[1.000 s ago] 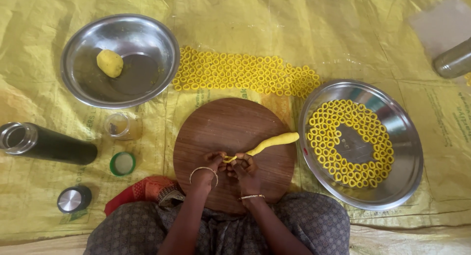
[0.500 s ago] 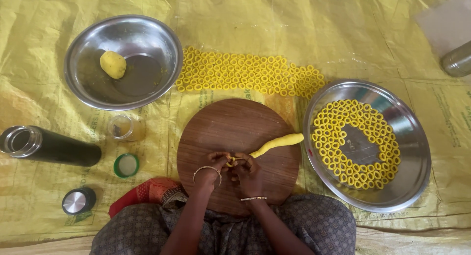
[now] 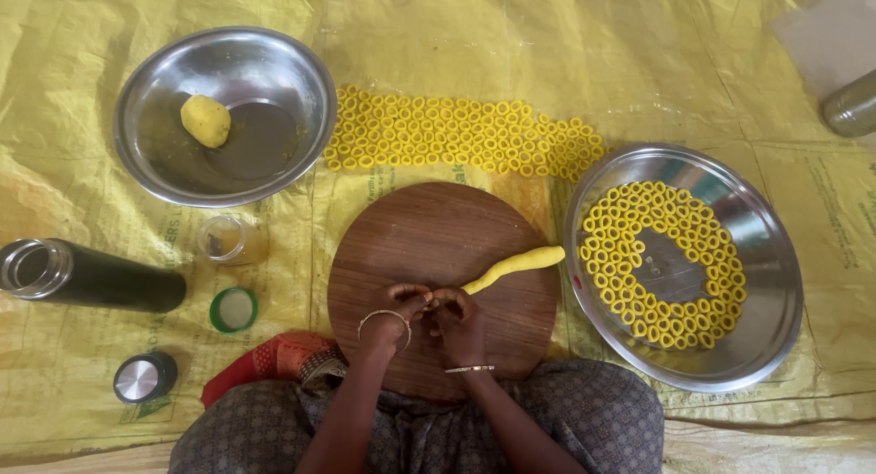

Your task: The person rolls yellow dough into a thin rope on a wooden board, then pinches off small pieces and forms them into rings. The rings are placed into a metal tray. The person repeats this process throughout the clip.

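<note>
Hands: left and right pinched shut on dough rope end, forming ring; detaching it looks next.

A yellow dough rope is lying on the round wooden board, thick and blunt at its far end and tapering toward the near end. It is pointing from the board's centre toward about three o'clock, tilted slightly up. Its thin end is running into the fingertips of the left hand and right hand, which are pinching it together at the board's six o'clock side.
</note>
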